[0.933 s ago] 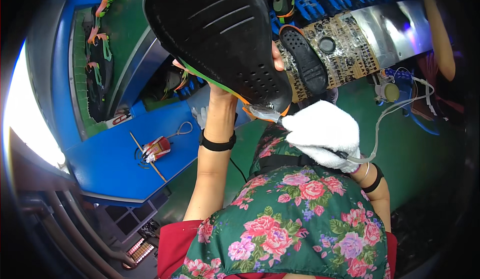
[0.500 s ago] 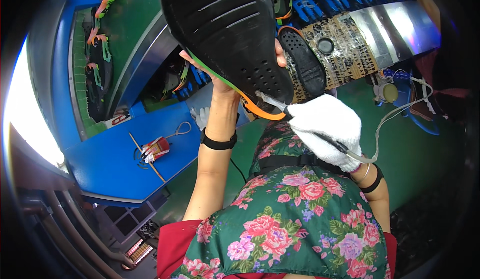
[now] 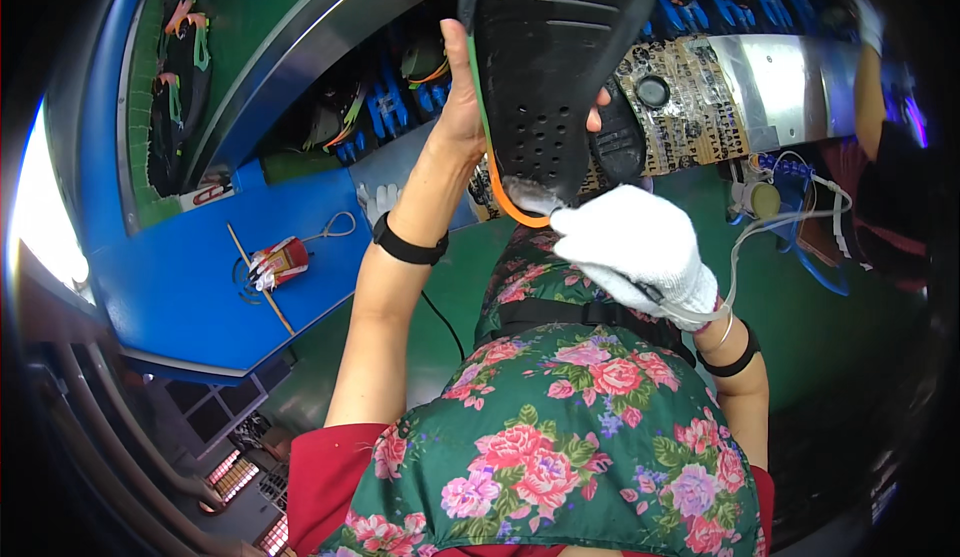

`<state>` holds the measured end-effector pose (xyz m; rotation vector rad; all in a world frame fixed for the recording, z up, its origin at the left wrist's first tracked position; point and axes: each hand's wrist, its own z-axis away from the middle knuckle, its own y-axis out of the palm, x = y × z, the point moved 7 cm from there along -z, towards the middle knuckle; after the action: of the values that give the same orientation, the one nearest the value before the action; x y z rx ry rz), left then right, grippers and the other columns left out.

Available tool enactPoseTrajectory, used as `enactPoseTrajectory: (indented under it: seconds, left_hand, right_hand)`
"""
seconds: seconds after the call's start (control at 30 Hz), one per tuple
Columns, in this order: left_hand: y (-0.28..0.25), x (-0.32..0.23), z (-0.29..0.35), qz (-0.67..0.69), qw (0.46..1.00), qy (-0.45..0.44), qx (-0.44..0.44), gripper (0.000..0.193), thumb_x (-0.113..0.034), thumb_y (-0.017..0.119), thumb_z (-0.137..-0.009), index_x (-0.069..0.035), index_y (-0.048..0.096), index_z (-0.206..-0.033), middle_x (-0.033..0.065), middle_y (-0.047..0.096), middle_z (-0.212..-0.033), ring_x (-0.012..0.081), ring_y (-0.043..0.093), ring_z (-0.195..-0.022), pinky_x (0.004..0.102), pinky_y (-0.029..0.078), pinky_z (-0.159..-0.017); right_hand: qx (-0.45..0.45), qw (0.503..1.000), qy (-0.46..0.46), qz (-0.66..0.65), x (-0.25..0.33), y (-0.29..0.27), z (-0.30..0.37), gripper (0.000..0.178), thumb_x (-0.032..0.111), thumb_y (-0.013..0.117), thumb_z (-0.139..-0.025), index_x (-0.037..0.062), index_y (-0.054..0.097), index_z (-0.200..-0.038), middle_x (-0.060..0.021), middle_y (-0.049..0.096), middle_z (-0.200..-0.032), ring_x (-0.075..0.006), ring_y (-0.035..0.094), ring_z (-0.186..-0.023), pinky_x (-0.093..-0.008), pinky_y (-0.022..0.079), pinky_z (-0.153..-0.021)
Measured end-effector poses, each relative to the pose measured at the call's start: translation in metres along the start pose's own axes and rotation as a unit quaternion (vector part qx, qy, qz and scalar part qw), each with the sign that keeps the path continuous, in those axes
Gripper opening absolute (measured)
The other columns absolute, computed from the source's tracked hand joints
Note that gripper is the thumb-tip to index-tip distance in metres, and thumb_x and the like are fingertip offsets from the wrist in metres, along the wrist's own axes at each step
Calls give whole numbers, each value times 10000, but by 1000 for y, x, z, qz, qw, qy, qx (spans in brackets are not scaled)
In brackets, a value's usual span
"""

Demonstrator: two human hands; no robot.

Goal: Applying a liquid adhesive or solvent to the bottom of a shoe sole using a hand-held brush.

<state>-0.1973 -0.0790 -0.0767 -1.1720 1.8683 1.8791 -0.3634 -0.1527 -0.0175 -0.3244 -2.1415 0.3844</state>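
Observation:
My bare left hand [image 3: 462,102] grips a large black shoe sole [image 3: 550,62] with a green and orange rim. Its heel end, dotted with small holes, points toward me. In a white knit glove, my right hand [image 3: 632,247] is closed around a brush [image 3: 535,199] that has a clear tube [image 3: 735,257] running off behind it. The bristles touch the inside of the heel near the orange rim, where a whitish wet smear shows. A second black sole [image 3: 622,142] lies just beyond, partly hidden by the held one.
A taped cardboard strip [image 3: 690,107] bearing a round black cap [image 3: 653,91] covers the metal ledge ahead. Shoe parts sit on the blue rack behind it. On the blue table [image 3: 180,287] at left stands a red can [image 3: 280,262]. Another person's gloved hand [image 3: 868,25] shows at far right.
The held sole has moved right and turned more upright, with my left hand following. My right hand has shifted slightly left, its brush now farther down the heel. Another person's arm has appeared at far right.

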Motion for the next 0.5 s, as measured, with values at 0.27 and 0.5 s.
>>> enactPoseTrajectory:
  seconds: [0.27, 0.5]
  left_hand:
    - [-14, 36, 27, 41, 985, -160, -54, 1104, -887, 287, -864, -3, 431, -1509, 293, 671, -1210, 402, 751, -926, 503, 652, -775]
    - [-27, 34, 29, -57, 955, -252, -143, 1012, -825, 413, -886, -4, 486, -1472, 242, 691, -1223, 362, 753, -948, 500, 651, -791]
  right_hand:
    - [71, 997, -23, 29, -4, 9, 7, 349, 42, 793, -790, 72, 757, -1135, -93, 765, -1106, -270, 721, -926, -371, 586, -799]
    - [127, 990, -30, -60, -10, 4, -17, 332, 36, 784, -788, 116, 758, -1109, -68, 767, -1094, -279, 717, -897, -379, 579, -816]
